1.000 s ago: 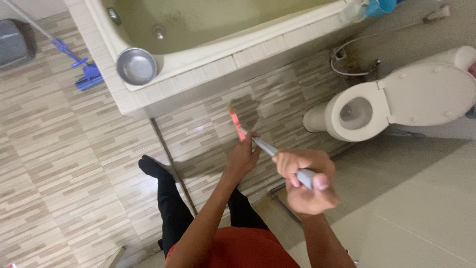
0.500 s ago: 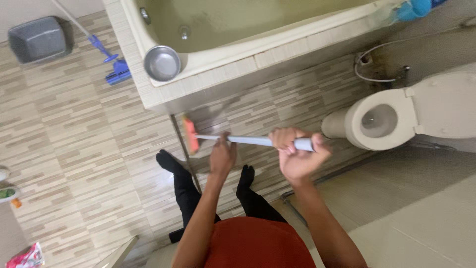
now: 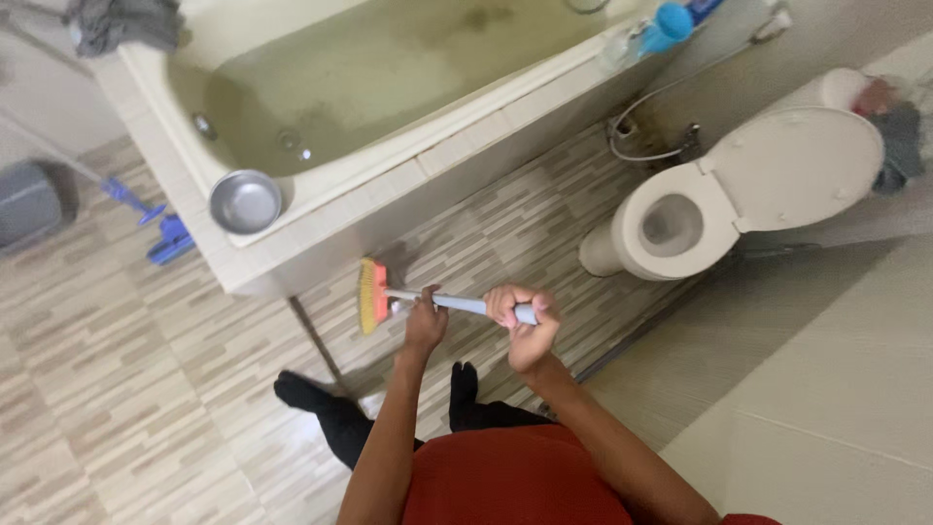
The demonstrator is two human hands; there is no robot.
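Note:
I hold a long-handled scrubbing brush with a grey handle (image 3: 465, 304) and an orange head with yellowish bristles (image 3: 370, 295). My left hand (image 3: 426, 325) grips the handle close to the head. Further back on the handle, my right hand (image 3: 523, 325) is wrapped around its end. The brush head rests on the striped tile floor (image 3: 505, 233) just below the tiled side of the bathtub (image 3: 321, 219). My black-socked feet (image 3: 303, 393) stand on the tiles under my arms.
A steel bowl (image 3: 245, 201) sits on the tub's corner ledge. The white toilet (image 3: 714, 209) with its lid up stands to the right. A blue mop (image 3: 155, 226) and a grey bin (image 3: 27, 202) are at the left. Bottles (image 3: 669, 26) stand on the tub's far rim.
The brush head swung left from mid-floor to the tub's base. Both hands followed with the handle, which now lies nearly level. My view pulled back and shifted, showing more of the tub and toilet.

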